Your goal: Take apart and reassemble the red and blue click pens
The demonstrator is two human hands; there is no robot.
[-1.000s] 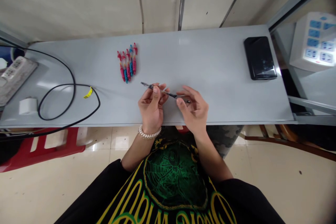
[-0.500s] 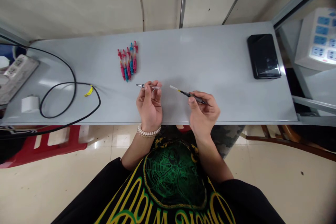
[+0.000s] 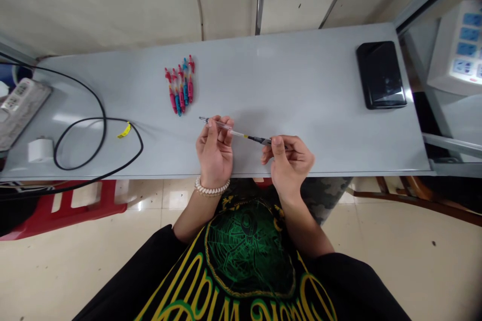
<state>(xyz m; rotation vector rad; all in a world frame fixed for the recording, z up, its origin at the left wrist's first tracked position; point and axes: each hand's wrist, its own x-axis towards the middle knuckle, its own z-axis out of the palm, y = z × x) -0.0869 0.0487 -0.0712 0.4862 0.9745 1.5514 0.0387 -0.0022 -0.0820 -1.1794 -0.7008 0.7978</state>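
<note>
Grey table (image 3: pixel 309 90) lies under our hands, which meet just beyond its near edge. Our left hand (image 3: pixel 214 153) pinches the clear pen barrel (image 3: pixel 216 123); our right hand (image 3: pixel 289 160) pinches the dark-tipped refill (image 3: pixel 251 137), its pale end at the barrel's mouth. Farther up the table lie the coloured pens (image 3: pixel 179 85), and a black phone (image 3: pixel 381 75) toward its right end.

Probably a small assembly workshop: a bare grey metal workbench (image 3: pixel 301 85) against a plain wall, power strips (image 3: pixel 18 110) at its ends, pen parts (image 3: pixel 179 85) in a batch.
</note>
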